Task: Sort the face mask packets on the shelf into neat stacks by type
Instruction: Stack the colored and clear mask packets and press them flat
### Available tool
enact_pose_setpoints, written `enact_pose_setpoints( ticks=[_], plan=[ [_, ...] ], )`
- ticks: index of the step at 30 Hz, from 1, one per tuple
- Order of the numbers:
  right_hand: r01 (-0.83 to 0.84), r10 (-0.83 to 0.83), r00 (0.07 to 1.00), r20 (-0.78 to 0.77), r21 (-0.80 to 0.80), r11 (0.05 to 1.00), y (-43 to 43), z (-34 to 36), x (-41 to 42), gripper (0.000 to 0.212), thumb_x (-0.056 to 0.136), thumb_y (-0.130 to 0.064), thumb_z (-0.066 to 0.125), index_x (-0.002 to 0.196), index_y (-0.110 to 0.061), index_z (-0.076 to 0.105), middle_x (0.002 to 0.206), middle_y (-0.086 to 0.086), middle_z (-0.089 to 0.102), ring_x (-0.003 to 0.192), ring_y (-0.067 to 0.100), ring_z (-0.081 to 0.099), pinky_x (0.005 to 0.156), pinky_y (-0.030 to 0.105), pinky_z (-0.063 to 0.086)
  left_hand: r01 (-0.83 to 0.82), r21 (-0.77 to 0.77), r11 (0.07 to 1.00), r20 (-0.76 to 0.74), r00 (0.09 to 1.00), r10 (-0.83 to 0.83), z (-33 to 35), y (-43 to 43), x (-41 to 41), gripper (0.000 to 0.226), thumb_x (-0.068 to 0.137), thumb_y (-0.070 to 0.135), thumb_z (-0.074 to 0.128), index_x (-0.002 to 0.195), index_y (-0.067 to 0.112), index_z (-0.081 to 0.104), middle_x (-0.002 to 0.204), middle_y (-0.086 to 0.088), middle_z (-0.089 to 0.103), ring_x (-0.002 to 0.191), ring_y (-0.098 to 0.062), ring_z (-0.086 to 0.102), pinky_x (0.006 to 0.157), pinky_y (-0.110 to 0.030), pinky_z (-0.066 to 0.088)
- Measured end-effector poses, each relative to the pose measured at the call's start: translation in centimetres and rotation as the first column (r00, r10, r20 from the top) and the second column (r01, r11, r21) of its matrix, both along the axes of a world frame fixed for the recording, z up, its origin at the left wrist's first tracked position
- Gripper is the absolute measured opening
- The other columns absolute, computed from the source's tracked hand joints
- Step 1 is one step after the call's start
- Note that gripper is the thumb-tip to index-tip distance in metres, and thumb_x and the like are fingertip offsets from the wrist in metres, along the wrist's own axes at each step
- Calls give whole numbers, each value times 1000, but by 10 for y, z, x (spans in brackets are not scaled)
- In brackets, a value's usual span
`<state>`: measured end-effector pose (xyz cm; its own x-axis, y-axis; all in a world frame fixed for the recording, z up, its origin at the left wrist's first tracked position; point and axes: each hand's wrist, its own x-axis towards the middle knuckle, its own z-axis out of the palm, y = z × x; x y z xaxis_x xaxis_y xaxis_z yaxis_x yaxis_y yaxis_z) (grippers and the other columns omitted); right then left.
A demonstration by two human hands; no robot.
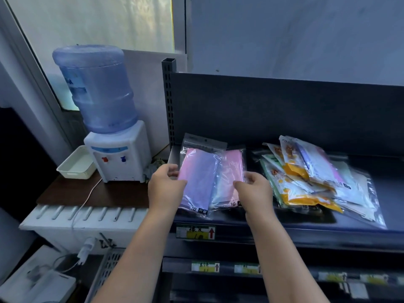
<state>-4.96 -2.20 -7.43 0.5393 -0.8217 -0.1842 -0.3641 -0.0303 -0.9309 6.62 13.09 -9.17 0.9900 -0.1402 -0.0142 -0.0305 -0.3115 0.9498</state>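
We held two mask packets at the left end of the dark shelf [273, 223]. Our left hand [166, 182] pinched the left edge of the purple packet [199, 178] between thumb and curled fingers. Our right hand [253, 189] pinched the right edge of the pink packet [232, 171] likewise, fingers curled and close together. The purple packet lay partly over the pink packet, both flat on the shelf, with their printed ends toward the shelf front. To the right, apart from this pair, a loose pile of mixed packets [306, 176] lay overlapped at varied angles, showing yellow, green and clear wrappers. A price label [195, 231] sat on the shelf's front edge below the pair. Left of the shelf, a water dispenser [118, 158] stood on a brown table [87, 193], with a white tray [75, 164] just beside it.
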Motion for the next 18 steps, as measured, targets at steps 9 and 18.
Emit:
enact_pose_setpoints(
  ticks=[9,18],
  plan=[
    [45,-77,970,232,141,989,-48,-6,-18,57,74,-30,71,131,-21,70,122,2,76,111,28,74,97,57,60,56,-198,979,-187,978,-93,6,-31,-13,26,83,-6,80,97,15,74,95,-10,79,83,-32,79,79,-53,66],
    [84,-130,940,315,153,985,-131,33,-74,38,98,-11,66,136,-15,68,118,6,77,103,27,77,97,52,62,101,-219,971,-2,995,-104,31,-111,-56,29,84,0,78,110,13,77,99,-3,81,94,-23,78,90,-49,64]
  ],
)
